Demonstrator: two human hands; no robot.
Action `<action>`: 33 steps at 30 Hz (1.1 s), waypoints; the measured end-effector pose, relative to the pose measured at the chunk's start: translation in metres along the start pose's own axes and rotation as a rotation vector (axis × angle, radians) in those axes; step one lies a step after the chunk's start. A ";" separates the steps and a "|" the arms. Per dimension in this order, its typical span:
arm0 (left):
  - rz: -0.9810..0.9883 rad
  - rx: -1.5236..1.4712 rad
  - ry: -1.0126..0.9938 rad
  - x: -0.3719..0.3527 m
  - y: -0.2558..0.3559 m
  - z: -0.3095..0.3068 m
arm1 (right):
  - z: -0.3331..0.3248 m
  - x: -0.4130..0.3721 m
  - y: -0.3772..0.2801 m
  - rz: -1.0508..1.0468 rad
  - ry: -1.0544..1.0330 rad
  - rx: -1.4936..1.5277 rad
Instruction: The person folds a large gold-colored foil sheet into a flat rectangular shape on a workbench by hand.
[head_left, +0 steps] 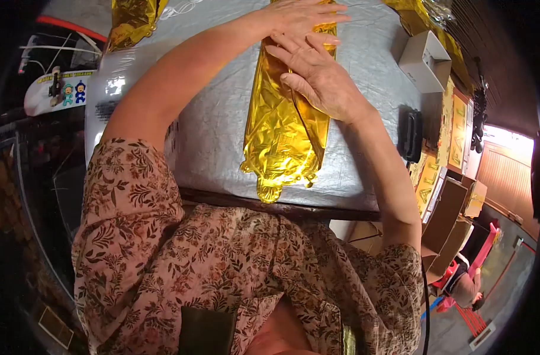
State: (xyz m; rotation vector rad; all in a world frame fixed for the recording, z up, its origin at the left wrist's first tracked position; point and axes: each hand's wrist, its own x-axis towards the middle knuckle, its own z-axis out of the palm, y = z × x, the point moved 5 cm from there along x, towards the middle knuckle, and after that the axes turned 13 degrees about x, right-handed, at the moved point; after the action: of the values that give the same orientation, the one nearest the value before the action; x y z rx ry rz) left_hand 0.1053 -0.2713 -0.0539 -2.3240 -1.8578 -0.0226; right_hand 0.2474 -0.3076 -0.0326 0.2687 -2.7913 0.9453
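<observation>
A long, flattened gold foil balloon (282, 133) lies lengthwise on the silvery table cover, its creased end with small tabs pointing toward me. My left hand (299, 16) rests flat across the far part of the foil, fingers stretched to the right and partly cut off by the top of the view. Closer in, my right hand (320, 80) lies palm down on the foil's right side with its fingers spread. Neither hand grips anything. The far end of the foil is hidden beneath the hands.
More gold foil (134, 21) lies at the far left corner. To the right are a white open box (424, 62), a black object (410, 133) and cardboard boxes (444, 207). A decorated white board (60, 93) is at left. Another person (464, 290) is at the lower right.
</observation>
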 end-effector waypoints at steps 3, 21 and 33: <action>-0.011 -0.005 0.011 0.000 -0.002 0.003 | 0.012 -0.006 -0.001 -0.011 -0.026 -0.008; -0.028 -0.109 -0.046 -0.001 0.001 -0.002 | 0.006 -0.050 -0.047 0.403 -0.083 0.236; -0.034 -0.042 0.100 0.005 -0.007 0.003 | -0.026 -0.056 0.016 0.118 0.317 -0.226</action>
State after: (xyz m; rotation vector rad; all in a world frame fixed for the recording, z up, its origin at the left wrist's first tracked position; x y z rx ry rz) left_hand 0.0991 -0.2640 -0.0554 -2.2737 -1.8651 -0.1813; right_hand 0.3011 -0.2729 -0.0349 -0.0742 -2.6066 0.6216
